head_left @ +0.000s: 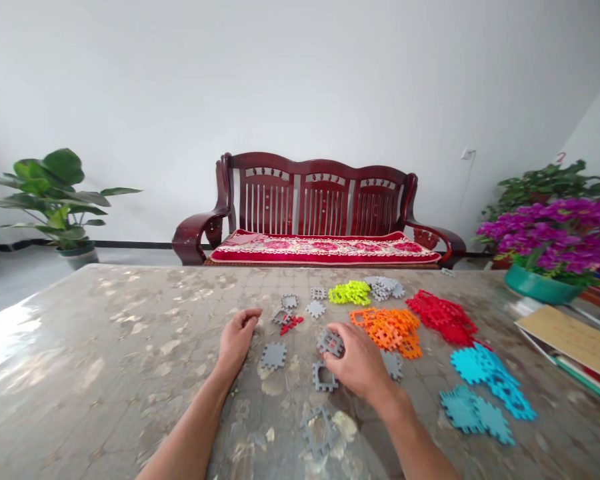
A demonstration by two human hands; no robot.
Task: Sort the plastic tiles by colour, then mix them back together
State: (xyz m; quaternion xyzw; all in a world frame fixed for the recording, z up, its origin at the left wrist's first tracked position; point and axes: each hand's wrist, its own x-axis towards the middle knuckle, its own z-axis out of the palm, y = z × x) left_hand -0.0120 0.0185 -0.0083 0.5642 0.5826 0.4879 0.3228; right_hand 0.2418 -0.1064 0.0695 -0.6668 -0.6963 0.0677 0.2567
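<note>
Gray, notched and windowed, the piece (325, 343) is pinched between thumb and fingers of your right grip (357, 357), over or just beyond a gray frame (325, 386) on the desk (130, 373). It looks like light, stiff plastic, perhaps slick; its toothed rim should give the surest hold. Orange pieces (390, 328) lie beside your right grip. Your left grip (239, 338) is loosely curled; whether it holds anything cannot be told.

Left fingers (253, 313) curled loosely, right fingers (339, 328) bent in a pinch
</note>
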